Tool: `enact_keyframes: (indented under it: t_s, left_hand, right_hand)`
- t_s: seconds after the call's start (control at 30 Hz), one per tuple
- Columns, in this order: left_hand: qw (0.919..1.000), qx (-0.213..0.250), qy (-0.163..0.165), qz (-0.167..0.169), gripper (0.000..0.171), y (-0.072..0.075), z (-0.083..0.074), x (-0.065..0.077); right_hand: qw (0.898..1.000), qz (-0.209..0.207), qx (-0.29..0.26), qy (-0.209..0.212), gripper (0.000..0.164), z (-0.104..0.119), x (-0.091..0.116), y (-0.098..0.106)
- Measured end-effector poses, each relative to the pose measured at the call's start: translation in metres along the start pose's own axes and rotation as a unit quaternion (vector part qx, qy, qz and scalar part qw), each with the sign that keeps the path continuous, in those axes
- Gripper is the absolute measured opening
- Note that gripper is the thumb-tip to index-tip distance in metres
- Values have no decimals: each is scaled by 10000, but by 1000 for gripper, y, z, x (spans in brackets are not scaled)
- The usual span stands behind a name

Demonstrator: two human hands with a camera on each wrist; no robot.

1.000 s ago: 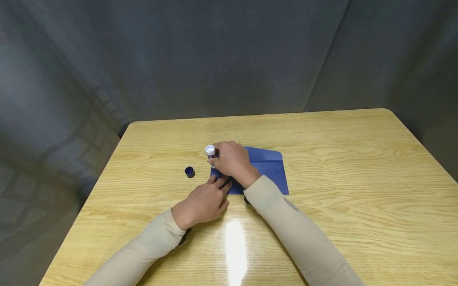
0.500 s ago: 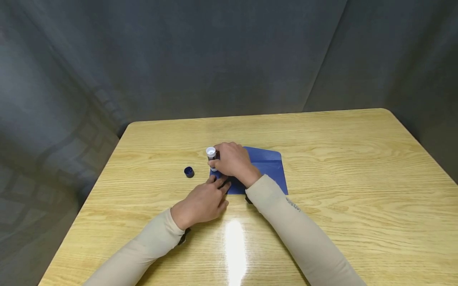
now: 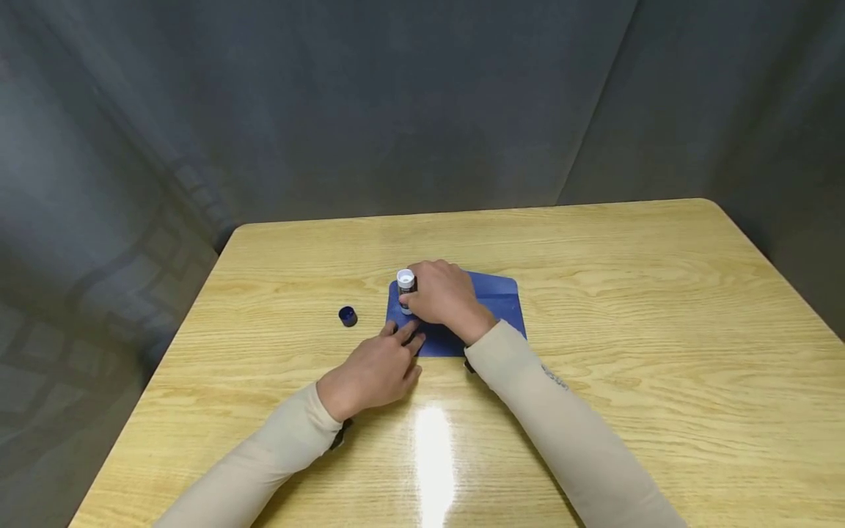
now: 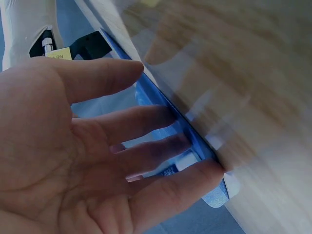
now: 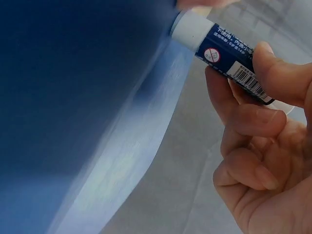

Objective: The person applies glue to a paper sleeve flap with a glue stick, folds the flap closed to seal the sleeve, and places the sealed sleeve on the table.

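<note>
In the head view a blue envelope point(image 3: 498, 306) lies on the table with its flap side toward the back. My right hand point(image 3: 444, 297) grips a glue stick point(image 3: 405, 280) upright over the envelope's left part. The right wrist view shows the glue stick's dark blue label with a barcode point(image 5: 246, 78), held between thumb and fingers, its white end meeting the blue paper. My left hand point(image 3: 378, 370) spreads its fingers over the envelope's near left edge. Seen from the left wrist, the fingertips point(image 4: 207, 173) press at that blue edge.
A small dark blue cap point(image 3: 348, 316) stands on the wooden table point(image 3: 627, 293), left of the envelope, with its hollow facing up. Behind the table hangs a grey curtain point(image 3: 409, 110). Both forearms wear beige sleeves point(image 3: 264, 458).
My right hand has carried the glue stick a little to the right along the envelope, uncovering its far left corner. The left hand stays in place.
</note>
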State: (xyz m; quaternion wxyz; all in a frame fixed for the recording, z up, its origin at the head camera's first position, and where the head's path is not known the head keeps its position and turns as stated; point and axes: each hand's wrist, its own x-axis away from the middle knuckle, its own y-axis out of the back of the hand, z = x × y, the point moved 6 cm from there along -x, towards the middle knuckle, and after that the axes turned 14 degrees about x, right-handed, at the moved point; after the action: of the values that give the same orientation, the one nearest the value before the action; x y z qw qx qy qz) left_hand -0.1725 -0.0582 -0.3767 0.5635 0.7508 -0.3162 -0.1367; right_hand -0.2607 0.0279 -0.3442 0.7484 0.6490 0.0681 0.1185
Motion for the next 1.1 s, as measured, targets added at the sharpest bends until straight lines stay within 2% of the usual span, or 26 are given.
enact_keyframes:
  t_s: [0.2,0.43,0.57,0.73,0.87,1.1]
  left_hand:
    - [9995,65,259,142,52,2,2,0]
    - [9996,126,254,90,52,1,5,0]
    - [9994,165,263,120,53,-1,6,1]
    - [9995,114,277,123,53,-1,7,1]
    - [9996,27,265,131,53,-1,7,0]
    - [9992,23,340,198,54,-2,5,1]
  right_hand:
    - [9999,17,74,-83,25,-20,8,4]
    - [9998,-57,159,-48,24,-45,19,10]
    - [9999,-118,31,-103,23,-62,29,16]
    - [9981,-550,-271,-62,18,-85,46,25]
    - [9952,-911,-358,88,23,-99,60,25]
    - [9909,-1173,-621,242,27,-119,86,20]
